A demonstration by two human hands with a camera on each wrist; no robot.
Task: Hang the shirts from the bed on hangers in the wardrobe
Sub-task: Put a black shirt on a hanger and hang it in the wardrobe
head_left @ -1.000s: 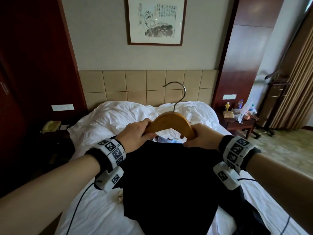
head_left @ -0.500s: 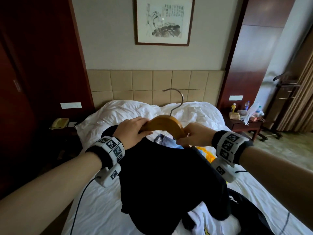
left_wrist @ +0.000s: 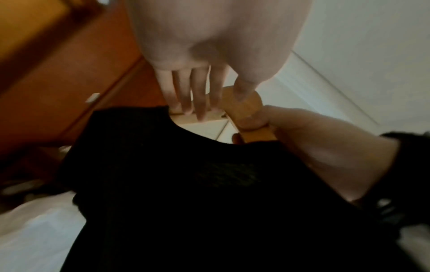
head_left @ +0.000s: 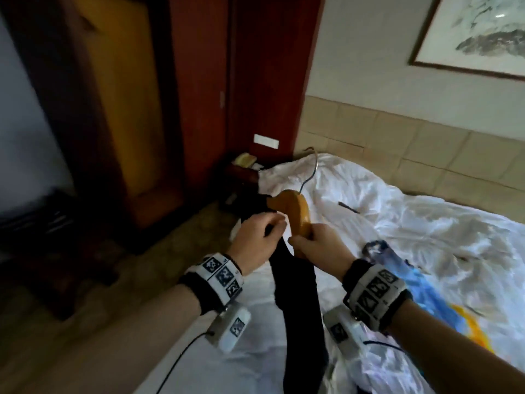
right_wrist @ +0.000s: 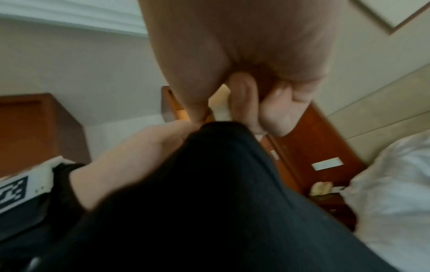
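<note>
Our right hand (head_left: pixel 315 245) has its fingers wrapped tight round the near arm of the wooden hanger (head_left: pixel 292 213), thumb on top, and from the left wrist camera we see that grip plainly on the hanger's (left_wrist: pixel 250 117) end. Our left hand (head_left: pixel 255 243) sits just beside it, thumb and fingertips drawn together; the left wrist view shows the fingers (left_wrist: pixel 184 92) reaching down to the hanger's lower bar at the collar, thumb laid on the wood, though whether they truly clamp it we cannot tell through the blur. The black shirt (head_left: pixel 301 308) is on the hanger, one shoulder draped over the far arm, the body dropping in a narrow dark fall between our wrists, above the bed's (head_left: pixel 426 223) near left edge. The metal hook (head_left: pixel 311 169) curves up and away over the pillows. Out to the right on the white sheets lies a blue and yellow garment (head_left: pixel 426 288), well apart from the shirt. Past the bed's left edge stands a dark nightstand with a pale telephone (head_left: pixel 245 160), and further left the wardrobe's (head_left: pixel 122 109) yellow-brown panel and red-brown frame.
</note>
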